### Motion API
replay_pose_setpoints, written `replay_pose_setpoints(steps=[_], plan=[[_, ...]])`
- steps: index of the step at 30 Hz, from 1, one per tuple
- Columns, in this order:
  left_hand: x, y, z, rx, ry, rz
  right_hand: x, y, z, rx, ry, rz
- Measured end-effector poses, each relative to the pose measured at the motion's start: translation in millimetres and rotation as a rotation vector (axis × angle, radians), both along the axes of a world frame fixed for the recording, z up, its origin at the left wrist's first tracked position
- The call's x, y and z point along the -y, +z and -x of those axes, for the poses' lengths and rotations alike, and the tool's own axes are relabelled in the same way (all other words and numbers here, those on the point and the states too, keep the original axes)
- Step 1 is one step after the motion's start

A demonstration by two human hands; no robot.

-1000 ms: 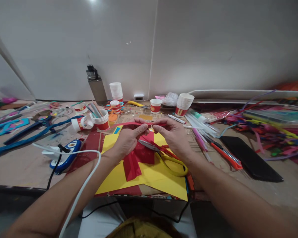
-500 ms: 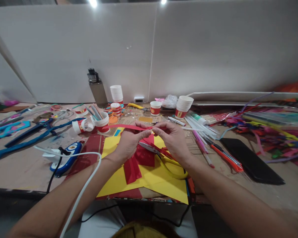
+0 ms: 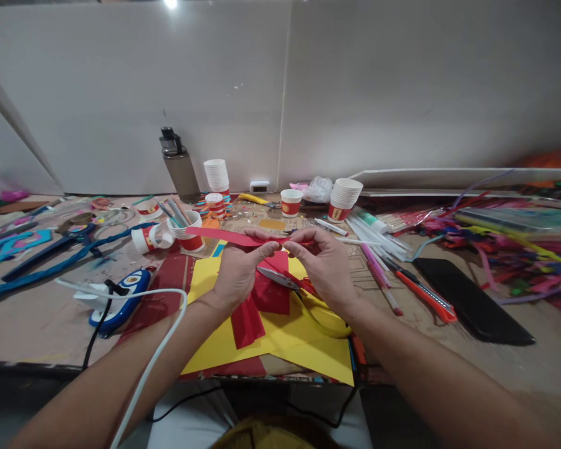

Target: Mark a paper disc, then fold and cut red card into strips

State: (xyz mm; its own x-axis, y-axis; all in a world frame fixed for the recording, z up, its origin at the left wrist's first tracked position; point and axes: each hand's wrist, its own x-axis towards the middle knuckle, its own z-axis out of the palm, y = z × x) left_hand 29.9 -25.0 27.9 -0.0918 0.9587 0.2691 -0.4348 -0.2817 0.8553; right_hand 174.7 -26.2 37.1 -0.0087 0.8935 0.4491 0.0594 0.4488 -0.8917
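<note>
Between my fingers runs a narrow red paper strip (image 3: 215,235), its free end sticking out to the left. My left hand (image 3: 243,265) pinches it from one side, thumb on top. Close beside it, my right hand (image 3: 318,255) pinches the strip's other part, and the two sets of fingertips almost touch. Under the hands lie scissors with yellow handles (image 3: 325,317), blades pointing left. They rest on red paper pieces (image 3: 247,321), which lie on yellow paper sheets (image 3: 210,340). Part of the strip is hidden behind my fingers.
To the left stands a paper cup of pens (image 3: 191,242), with a blue power strip (image 3: 121,302) nearer. At right lie a red utility knife (image 3: 425,296), a black phone (image 3: 472,302) and colourful pipe cleaners (image 3: 528,249). Stacked cups (image 3: 345,199) and a bottle (image 3: 181,171) stand behind.
The strip's free end has shifted left and up slightly, showing more of its flat side. Both hands keep pinching in nearly the same place. The view has turned a little.
</note>
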Motion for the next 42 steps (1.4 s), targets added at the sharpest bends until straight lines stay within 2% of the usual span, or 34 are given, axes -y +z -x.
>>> replay_pose_setpoints(steps=[9,16,22,31,36,42], plan=[[5.6,1.9,-0.8,0.041,-0.073,0.097,2.9,0.2,1.2,0.032,-0.079,-0.056],[6.0,4.3,-1.9,0.045,-0.106,0.151,-0.7,-4.7,1.6,-0.022,-0.072,-0.061],[2.4,1.9,-0.9,0.069,-0.064,0.095,-0.3,-4.9,1.2,-0.038,-0.008,-0.029],[1.1,0.4,0.0,-0.004,0.047,-0.003,3.9,-0.1,4.9,-0.049,0.052,-0.020],[-1.1,-1.5,0.3,-0.040,0.087,-0.039,3.8,-2.6,2.8,0.032,-0.005,-0.099],[0.5,-0.7,-0.7,0.029,0.055,-0.043,3.3,-0.4,1.5,0.017,-0.015,-0.029]])
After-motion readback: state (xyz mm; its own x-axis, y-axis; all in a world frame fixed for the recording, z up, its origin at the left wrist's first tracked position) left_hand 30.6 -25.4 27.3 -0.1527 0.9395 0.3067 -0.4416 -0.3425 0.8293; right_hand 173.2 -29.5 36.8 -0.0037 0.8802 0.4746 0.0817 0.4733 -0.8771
